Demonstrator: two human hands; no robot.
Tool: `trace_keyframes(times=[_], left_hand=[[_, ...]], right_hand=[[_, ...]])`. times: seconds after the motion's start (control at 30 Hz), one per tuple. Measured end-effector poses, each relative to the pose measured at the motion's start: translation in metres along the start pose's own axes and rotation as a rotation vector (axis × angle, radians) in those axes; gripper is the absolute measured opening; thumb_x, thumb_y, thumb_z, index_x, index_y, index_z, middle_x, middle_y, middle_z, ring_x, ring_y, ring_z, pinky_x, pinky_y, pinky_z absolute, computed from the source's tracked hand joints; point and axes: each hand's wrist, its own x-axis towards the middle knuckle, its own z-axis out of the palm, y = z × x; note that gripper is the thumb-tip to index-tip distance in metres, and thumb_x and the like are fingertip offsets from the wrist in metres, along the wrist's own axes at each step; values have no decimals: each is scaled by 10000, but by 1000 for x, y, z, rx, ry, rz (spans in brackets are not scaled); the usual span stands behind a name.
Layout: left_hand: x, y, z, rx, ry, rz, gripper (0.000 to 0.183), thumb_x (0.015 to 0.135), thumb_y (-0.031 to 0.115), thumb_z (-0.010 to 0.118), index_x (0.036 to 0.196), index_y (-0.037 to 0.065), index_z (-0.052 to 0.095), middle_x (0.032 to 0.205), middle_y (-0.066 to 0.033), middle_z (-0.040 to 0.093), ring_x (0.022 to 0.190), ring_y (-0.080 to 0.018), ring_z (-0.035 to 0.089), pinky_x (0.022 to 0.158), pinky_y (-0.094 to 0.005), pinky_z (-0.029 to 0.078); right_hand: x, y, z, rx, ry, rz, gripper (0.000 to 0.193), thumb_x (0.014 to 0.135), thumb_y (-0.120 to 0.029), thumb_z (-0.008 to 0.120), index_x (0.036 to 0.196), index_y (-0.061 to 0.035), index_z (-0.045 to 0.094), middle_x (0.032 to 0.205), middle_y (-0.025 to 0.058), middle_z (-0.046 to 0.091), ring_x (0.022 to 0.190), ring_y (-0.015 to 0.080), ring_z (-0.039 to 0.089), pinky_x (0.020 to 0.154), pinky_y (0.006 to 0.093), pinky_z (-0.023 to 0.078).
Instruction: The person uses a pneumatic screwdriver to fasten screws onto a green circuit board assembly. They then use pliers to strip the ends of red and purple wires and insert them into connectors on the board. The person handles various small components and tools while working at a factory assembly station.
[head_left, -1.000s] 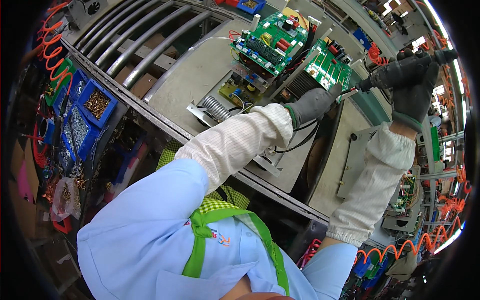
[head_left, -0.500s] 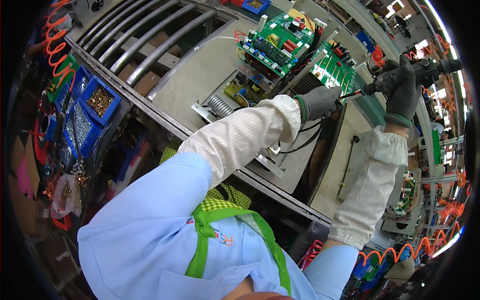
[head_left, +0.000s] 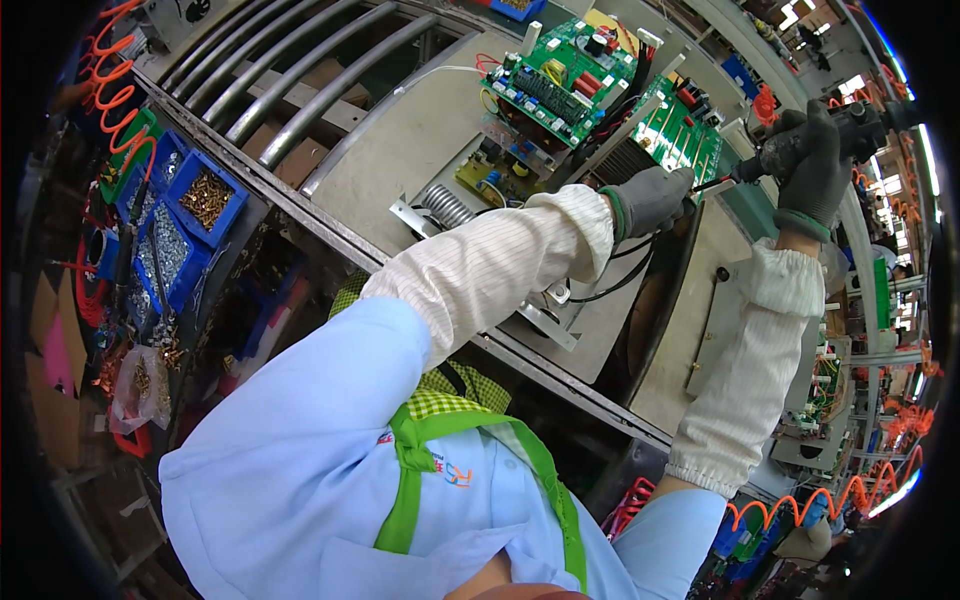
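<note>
My right hand [head_left: 812, 165], in a dark grey glove, is wrapped round a black power screwdriver [head_left: 862, 130] at the upper right. Its thin bit points left and ends at the fingertips of my left hand [head_left: 650, 202]. That hand, also gloved, is closed at the right edge of an open metal chassis; whatever its fingers pinch is hidden. Beyond it stand a green circuit board [head_left: 570, 85] crowded with components and a second green board [head_left: 680, 130] above black heatsink fins. Black cables [head_left: 615, 285] run out beneath my left wrist.
The chassis sits on a metal-edged worktable, with a roller conveyor [head_left: 310, 85] at the left. Blue bins of brass screws [head_left: 207, 200] and silver screws [head_left: 170, 255] hang beside it. An orange coiled hose [head_left: 115, 75] dangles at far left. A grey panel [head_left: 715, 330] stands below my right forearm.
The view has shifted slightly, so most things sit a little farther right. Both hands keep their grips, and the screwdriver bit remains at my left fingertips.
</note>
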Motion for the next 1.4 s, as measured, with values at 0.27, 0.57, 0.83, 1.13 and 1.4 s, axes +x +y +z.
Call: trace_keyframes(times=[0.27,0.57,0.83,1.13,1.4], left_hand=[[-3,5,-1,28,-1,47,461,995,461,349,793,99,552,528,34,395,408,-80,335,383,-274,281],[-6,6,-2,-8,32,-25,432,974,453,392,787,94,545,556,23,422,438,-84,367,400,-268,293],[-17,-1,-12,337,-205,548,245,889,259,575,882,17,609,617,5,448,524,-95,462,479,-265,393],[-5,-6,-6,139,-101,233,204,870,211,558,724,71,533,580,8,461,477,-88,436,446,-265,343],[-3,-4,-10,188,-124,243,267,873,221,524,651,72,522,532,-13,452,449,-116,441,437,-284,345]], right_hand=[[2,0,2,-5,-19,17,282,844,-234,659,869,45,617,721,151,650,564,192,613,525,303,496],[3,4,1,11,-21,9,282,836,-247,672,851,26,603,737,150,660,595,205,639,541,316,518],[3,5,-5,58,41,32,311,812,-274,696,886,7,585,711,126,649,566,197,615,524,311,502],[15,-8,-17,199,-89,34,397,850,-306,676,1061,15,574,847,148,669,708,213,650,612,316,539],[22,-3,-39,253,-93,24,816,779,-719,592,1192,-21,505,1050,179,641,916,271,642,828,418,553]])
